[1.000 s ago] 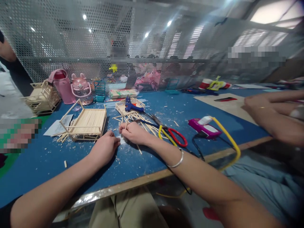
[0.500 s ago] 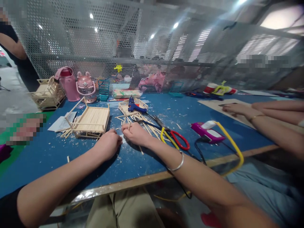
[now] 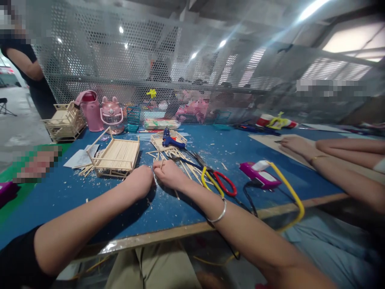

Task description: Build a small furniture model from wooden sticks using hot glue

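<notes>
My left hand (image 3: pixel 138 182) rests curled on the blue table (image 3: pixel 168 208), its fingers closed on something I cannot make out. Right beside it, my right hand (image 3: pixel 170 174) pinches a thin wooden stick (image 3: pixel 161 163) that pokes up between the fingers. The two hands touch over a small white scrap. Just behind the left hand stands a small bed-like frame of wooden sticks (image 3: pixel 117 155). A loose pile of sticks (image 3: pixel 177 157) lies behind the right hand.
Red-and-yellow scissors (image 3: pixel 217 181), a blue glue gun (image 3: pixel 172 141), a magenta tool (image 3: pixel 259 174) with a yellow cable, pink bottles (image 3: pixel 90 110) and another stick model (image 3: pixel 64 122) lie about. Another person's arms (image 3: pixel 331 160) rest at the right. A mesh screen stands behind.
My hands have drawn slightly closer together and now touch. The view has shifted a little; the other person's arms at the right have stretched out flatter on the table.
</notes>
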The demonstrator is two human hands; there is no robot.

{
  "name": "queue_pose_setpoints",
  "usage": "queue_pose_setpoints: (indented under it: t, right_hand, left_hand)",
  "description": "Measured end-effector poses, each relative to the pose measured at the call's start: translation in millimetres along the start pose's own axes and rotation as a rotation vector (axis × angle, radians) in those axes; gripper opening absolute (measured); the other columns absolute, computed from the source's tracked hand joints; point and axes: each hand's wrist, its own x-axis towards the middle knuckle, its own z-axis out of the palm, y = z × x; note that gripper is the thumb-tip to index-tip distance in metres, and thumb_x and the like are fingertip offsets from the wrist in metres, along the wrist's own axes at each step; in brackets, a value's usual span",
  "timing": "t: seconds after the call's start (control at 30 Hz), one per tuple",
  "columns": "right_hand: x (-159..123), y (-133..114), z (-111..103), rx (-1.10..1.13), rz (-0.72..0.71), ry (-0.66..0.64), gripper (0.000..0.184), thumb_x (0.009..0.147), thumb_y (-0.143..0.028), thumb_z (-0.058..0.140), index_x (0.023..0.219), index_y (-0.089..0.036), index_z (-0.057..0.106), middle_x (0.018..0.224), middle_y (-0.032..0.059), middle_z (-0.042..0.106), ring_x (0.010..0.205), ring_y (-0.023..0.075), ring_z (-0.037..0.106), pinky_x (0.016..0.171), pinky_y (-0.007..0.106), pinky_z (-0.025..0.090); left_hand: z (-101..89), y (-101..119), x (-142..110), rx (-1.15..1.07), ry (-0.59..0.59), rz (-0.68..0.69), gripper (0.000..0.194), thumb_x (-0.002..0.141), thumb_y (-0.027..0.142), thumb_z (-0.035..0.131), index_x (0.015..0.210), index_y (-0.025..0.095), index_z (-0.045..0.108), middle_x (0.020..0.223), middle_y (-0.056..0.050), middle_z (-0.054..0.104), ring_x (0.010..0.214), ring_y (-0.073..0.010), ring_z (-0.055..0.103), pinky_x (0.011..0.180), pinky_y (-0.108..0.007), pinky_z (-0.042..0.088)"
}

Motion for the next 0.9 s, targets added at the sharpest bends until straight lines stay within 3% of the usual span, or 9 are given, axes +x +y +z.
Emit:
queue_pose_setpoints:
  t: [0.3, 0.4, 0.9]
  right_hand:
    - [3, -1, 1, -0.010, 0.035, 0.014, 0.021, 0.070, -0.013, 0.035, 0.049, -0.018, 0.035, 0.046, -0.0044, 0.035, 0.048, 0.0088, 0.034, 0.048, 0.020, 0.024]
    - [3, 0, 0, -0.009, 0.039, -0.030, 0.021, 0.069, -0.012, 0.035, 0.048, -0.018, 0.035, 0.046, -0.0045, 0.034, 0.047, 0.0088, 0.034, 0.048, 0.020, 0.025]
    - [13, 7, 2, -0.005, -0.024, 0.037, 0.019, 0.070, -0.014, 0.035, 0.051, -0.018, 0.038, 0.050, -0.0032, 0.038, 0.051, 0.0098, 0.037, 0.051, 0.021, 0.025]
  left_hand:
    - [8.8, -5, -8, -0.112, 0.097, 0.041, 0.027, 0.074, 0.011, 0.044, 0.059, 0.014, 0.066, 0.068, -0.006, 0.055, 0.060, -0.0139, 0.051, 0.059, -0.024, 0.038]
    - [7.7, -5, -8, -0.142, 0.100, 0.062, 0.027, 0.073, 0.010, 0.044, 0.059, 0.015, 0.066, 0.063, -0.005, 0.052, 0.063, -0.0142, 0.051, 0.061, -0.023, 0.038]
    - [6.0, -4, -5, -0.129, 0.103, 0.044, 0.026, 0.076, 0.014, 0.044, 0.065, 0.016, 0.068, 0.072, -0.008, 0.057, 0.067, -0.0161, 0.053, 0.064, -0.025, 0.038]
